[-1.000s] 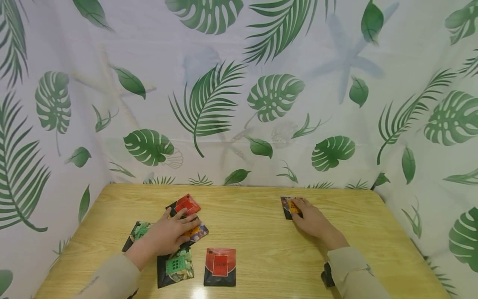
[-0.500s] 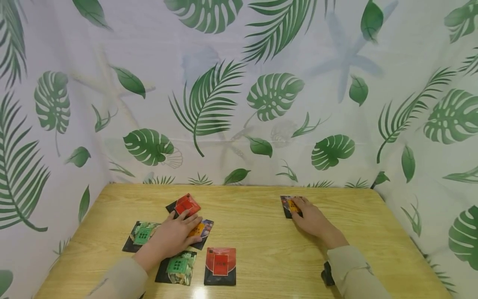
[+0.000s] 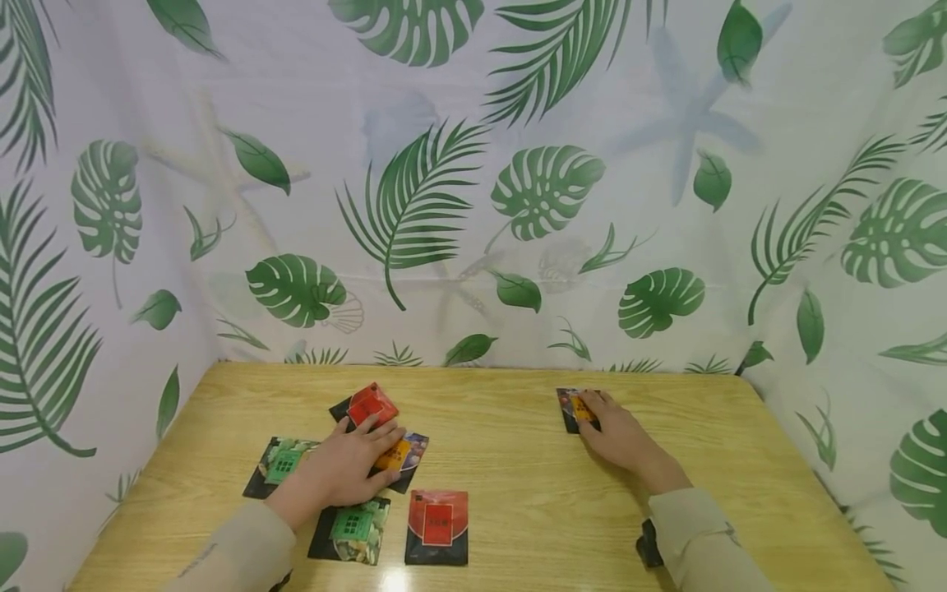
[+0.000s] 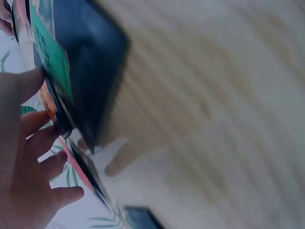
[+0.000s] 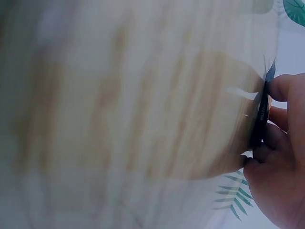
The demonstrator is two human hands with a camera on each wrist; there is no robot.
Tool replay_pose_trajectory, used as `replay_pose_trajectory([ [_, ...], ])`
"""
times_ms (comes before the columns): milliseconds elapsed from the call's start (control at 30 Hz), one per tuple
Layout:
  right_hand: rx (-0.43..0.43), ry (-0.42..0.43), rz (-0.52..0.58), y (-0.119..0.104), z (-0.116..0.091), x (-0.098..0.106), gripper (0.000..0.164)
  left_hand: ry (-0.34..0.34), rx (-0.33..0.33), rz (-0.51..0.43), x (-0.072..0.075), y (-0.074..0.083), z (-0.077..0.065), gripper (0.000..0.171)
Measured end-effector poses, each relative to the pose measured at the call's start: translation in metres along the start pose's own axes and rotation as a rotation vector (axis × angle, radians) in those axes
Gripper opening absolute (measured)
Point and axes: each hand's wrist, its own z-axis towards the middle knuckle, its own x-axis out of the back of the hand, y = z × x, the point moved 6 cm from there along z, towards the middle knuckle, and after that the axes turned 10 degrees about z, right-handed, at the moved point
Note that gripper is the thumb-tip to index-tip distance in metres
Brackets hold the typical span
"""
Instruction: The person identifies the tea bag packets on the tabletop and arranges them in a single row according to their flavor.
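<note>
Spread over a flat black packet with an orange label and purple print [image 3: 394, 457], my left hand [image 3: 344, 469] rests palm down at the table's left half. Its fingertips reach the lower edge of a red-and-black packet [image 3: 370, 403]. Two green-labelled packets lie around this hand, one to its left [image 3: 278, 465] and one below it [image 3: 351, 530]. At the back right, my right hand [image 3: 617, 432] rests on another orange-labelled packet [image 3: 571, 408], covering its right part. In the right wrist view, the right thumb and fingers touch that packet [image 5: 262, 114], seen edge-on against the table.
Another red-and-black packet [image 3: 436, 528] lies flat near the front middle of the wooden table [image 3: 503, 460]. A white leaf-printed cloth [image 3: 459, 329] stands behind the table and along both sides. A dark strap [image 3: 649, 543] is on the right wrist.
My left hand has slid right with the orange-labelled packet, baring more of the left green-labelled one. The lower green-labelled packet has turned slightly. My right hand has stayed in place.
</note>
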Motion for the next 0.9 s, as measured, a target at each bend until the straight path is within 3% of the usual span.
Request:
replay_pose_trajectory([
  [300, -0.007, 0.002, -0.008, 0.002, 0.0, 0.001, 0.061, 0.03, -0.006, 0.015, -0.001, 0.019, 0.016, 0.07],
  [667, -0.011, 0.006, 0.003, 0.002, 0.001, 0.001, 0.061, 0.05, 0.08, -0.005, -0.004, 0.021, 0.032, 0.075],
  [900, -0.017, 0.003, 0.013, 0.0, -0.001, 0.0, 0.06, 0.027, 0.09, -0.006, -0.005, 0.025, 0.038, 0.076],
])
